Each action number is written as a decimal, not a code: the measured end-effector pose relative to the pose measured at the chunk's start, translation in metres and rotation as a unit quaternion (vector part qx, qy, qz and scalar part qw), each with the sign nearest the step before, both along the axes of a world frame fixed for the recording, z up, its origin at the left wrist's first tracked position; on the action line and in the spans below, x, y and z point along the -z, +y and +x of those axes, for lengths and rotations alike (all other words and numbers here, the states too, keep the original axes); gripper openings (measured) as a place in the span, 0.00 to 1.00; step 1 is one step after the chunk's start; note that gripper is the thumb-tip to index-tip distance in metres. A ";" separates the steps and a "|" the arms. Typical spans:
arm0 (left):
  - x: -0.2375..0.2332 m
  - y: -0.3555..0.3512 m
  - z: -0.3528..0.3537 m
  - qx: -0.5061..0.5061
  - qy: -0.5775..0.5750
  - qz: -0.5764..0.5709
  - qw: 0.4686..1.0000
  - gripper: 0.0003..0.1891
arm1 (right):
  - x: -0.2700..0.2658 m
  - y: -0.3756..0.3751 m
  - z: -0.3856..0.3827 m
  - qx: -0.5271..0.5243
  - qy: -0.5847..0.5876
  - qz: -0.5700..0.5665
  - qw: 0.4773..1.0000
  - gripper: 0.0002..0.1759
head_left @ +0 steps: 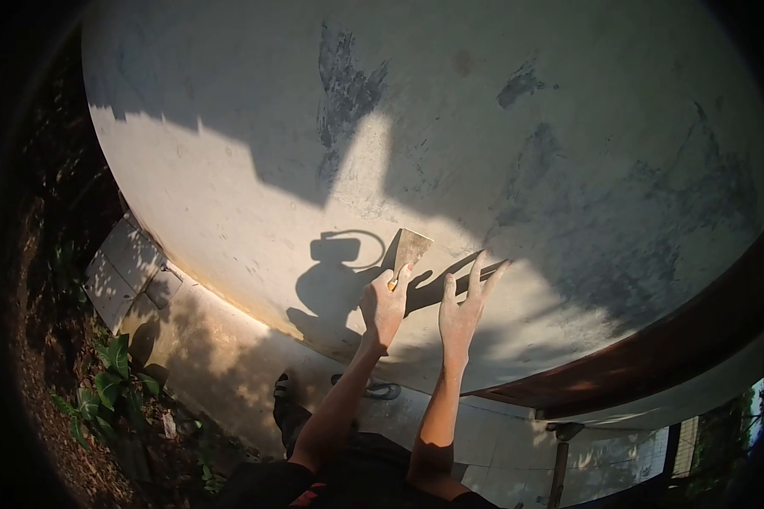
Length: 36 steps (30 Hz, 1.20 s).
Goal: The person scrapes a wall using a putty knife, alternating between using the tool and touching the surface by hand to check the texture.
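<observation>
My left hand point(382, 304) is closed round the handle of a putty knife point(412, 247), whose wide metal blade points up against a pale plastered wall point(221, 195). To the right of it, my right hand point(464, 312) has its fingers spread, at or close to the wall; whether they touch it I cannot tell. Pale dust covers the fingers. Dark grey rough patches point(348, 81) mark the upper part of the wall and its right side. Shadows of my head and hands fall on the sunlit part.
Below the wall runs a paved ledge point(221, 365), where my feet stand. Green leafy plants point(115, 373) grow at the lower left, beside pale tiles point(127, 263). A reddish-brown band point(620, 356) edges the wall at the lower right, above a post point(560, 467).
</observation>
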<state>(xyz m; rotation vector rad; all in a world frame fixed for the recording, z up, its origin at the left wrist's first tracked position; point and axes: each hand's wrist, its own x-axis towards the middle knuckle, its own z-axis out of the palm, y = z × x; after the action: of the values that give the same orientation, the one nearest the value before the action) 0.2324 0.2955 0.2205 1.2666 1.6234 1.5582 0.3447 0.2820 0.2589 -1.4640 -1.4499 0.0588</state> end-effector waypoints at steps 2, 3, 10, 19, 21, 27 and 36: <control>-0.004 -0.005 -0.001 -0.017 0.032 -0.027 0.999 0.26 | 0.000 0.000 0.000 0.002 0.001 -0.010 1.000 0.40; -0.005 0.000 0.003 -0.021 0.025 -0.014 0.999 0.27 | -0.001 0.000 0.000 0.001 0.002 -0.007 1.000 0.40; -0.002 0.003 0.003 -0.009 0.034 -0.023 0.999 0.27 | 0.000 0.001 -0.001 0.002 -0.004 -0.014 1.000 0.41; -0.018 -0.004 0.003 -0.014 0.018 0.040 0.999 0.26 | 0.003 0.003 -0.005 0.002 0.001 0.005 1.000 0.41; -0.007 -0.003 0.002 -0.022 0.038 -0.016 0.999 0.26 | 0.002 0.003 -0.005 0.005 -0.002 0.000 1.000 0.41; -0.032 -0.010 -0.002 -0.013 0.047 -0.056 0.997 0.26 | 0.003 0.005 -0.004 0.012 -0.007 0.000 1.000 0.41; -0.009 -0.010 -0.006 -0.030 0.061 -0.071 0.995 0.27 | -0.001 0.002 -0.006 0.011 -0.001 -0.007 1.000 0.41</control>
<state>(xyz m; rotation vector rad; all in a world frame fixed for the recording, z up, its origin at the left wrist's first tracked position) 0.2263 0.2857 0.2293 1.2690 1.8309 1.3964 0.3382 0.2836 0.2602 -1.4906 -1.4378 0.0533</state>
